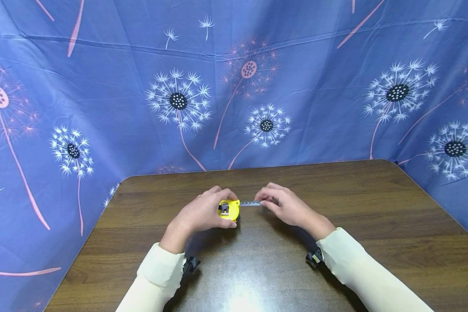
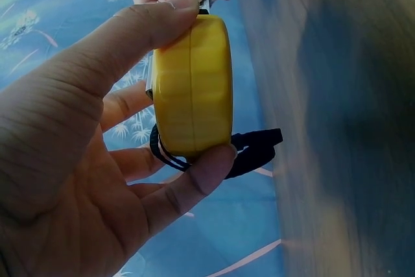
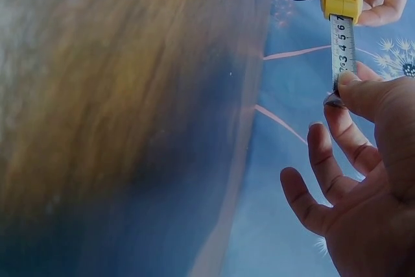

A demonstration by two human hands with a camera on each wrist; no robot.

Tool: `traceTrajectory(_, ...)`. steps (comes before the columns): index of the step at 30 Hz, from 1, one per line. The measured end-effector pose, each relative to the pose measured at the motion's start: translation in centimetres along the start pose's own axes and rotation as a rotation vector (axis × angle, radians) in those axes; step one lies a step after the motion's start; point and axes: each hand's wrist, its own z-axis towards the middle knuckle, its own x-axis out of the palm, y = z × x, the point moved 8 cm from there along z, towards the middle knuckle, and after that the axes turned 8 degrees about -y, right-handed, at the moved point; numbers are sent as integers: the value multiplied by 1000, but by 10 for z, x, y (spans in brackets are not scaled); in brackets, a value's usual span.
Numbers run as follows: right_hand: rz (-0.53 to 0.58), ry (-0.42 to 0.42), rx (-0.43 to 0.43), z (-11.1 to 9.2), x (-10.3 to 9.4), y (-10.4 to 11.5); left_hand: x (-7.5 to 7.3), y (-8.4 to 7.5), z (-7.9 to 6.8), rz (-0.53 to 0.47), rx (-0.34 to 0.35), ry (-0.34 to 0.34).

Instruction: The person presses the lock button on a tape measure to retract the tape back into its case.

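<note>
A yellow tape measure (image 1: 232, 211) with a metal clip on its side is held by my left hand (image 1: 203, 211) above the table. In the left wrist view the thumb lies on the top of the yellow case (image 2: 194, 89) and a finger supports its lower end; a black wrist strap (image 2: 256, 150) hangs from it. My right hand (image 1: 286, 206) pinches the end of the metal blade (image 3: 343, 43) between thumb and forefinger, its other fingers loosely spread. A short length of blade, marked to about 7, stretches between case and right hand.
Below both hands lies a brown wood-grain table (image 1: 140, 242), with a bright glare near its front. A blue cloth (image 1: 320, 130) printed with dandelions hangs behind and along the sides. Small black wrist cameras (image 1: 314, 258) sit at both cuffs.
</note>
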Motion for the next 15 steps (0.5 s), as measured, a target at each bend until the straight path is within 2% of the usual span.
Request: traceTrajectory(15,-6,-5,-10,2,4,3,3,-4,2,13,2,4)
